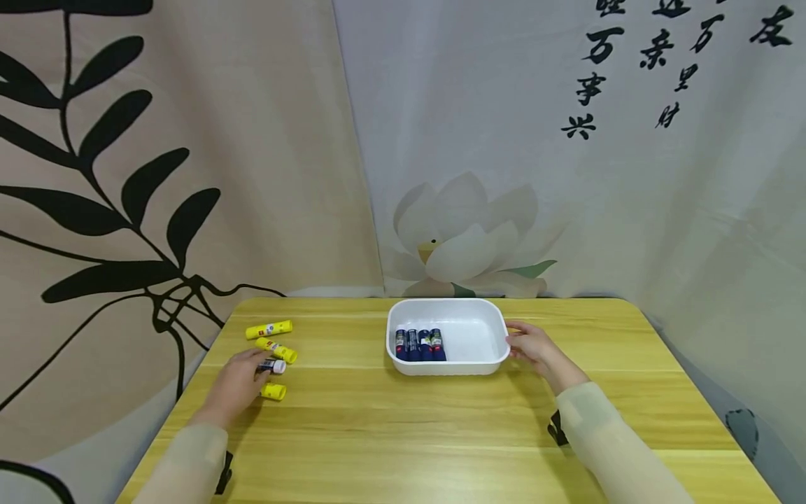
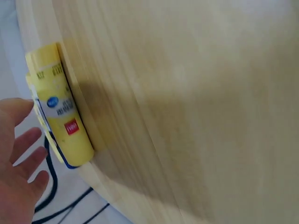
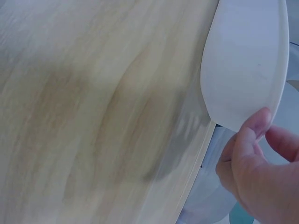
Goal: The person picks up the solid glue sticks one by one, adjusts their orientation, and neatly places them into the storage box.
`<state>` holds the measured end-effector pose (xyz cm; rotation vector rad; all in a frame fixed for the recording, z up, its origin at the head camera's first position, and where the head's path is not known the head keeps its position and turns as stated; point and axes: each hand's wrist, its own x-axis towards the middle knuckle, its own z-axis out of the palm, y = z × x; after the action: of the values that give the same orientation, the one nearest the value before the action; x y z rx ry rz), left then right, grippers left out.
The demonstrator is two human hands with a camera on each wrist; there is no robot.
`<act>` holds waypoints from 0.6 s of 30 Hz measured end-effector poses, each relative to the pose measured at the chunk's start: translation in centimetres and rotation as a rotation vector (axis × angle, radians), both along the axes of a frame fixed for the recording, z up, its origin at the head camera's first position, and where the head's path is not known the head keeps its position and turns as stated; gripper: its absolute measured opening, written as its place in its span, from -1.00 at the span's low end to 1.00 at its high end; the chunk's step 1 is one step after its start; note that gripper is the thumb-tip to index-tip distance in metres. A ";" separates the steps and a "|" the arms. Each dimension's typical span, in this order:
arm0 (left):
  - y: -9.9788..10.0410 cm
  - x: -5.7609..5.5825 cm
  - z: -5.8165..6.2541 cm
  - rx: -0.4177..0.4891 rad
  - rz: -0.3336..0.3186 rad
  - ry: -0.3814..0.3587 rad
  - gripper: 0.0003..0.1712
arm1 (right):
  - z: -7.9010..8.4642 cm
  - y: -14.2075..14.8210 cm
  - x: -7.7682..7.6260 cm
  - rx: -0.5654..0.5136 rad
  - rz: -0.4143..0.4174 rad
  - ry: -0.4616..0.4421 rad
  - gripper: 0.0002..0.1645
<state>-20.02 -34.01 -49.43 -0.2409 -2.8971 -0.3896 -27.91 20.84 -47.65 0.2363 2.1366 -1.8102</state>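
Observation:
On the left of the table lie several yellow glue sticks [image 1: 269,330], with a dark glue stick [image 1: 274,366] with a white end between two of them. My left hand [image 1: 236,381] reaches over the dark stick and partly covers it. In the left wrist view its thumb and fingers are spread apart beside a yellow glue stick [image 2: 65,107]. A white plastic tray [image 1: 475,343] stands near the back edge, with several dark blue sticks [image 1: 418,346] side by side in its left end. My right hand [image 1: 541,350] holds the tray's right rim between thumb and fingers.
The wooden table [image 1: 409,434] has rounded back corners. Behind it hangs a cloth backdrop [image 1: 271,175] with printed leaves, a lotus and writing. A dark band [image 1: 557,428] sits at the right wrist.

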 end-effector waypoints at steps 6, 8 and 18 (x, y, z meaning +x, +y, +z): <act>-0.7 -0.9 -0.1 -0.015 0.020 -0.096 -0.52 | 0.0 0.0 0.0 0.002 0.008 -0.002 -0.39; -0.7 -1.2 -0.1 -0.026 0.027 -0.121 -0.49 | 0.0 0.0 0.0 0.000 0.003 -0.004 -0.40; -0.2 -2.8 -0.4 0.036 0.087 -0.243 -0.60 | -0.1 0.1 0.0 0.002 -0.007 0.003 -0.40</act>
<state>-22.86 -34.16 -49.85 -0.0643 -3.1208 -0.4873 -27.87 20.91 -47.79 0.2418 2.1421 -1.8140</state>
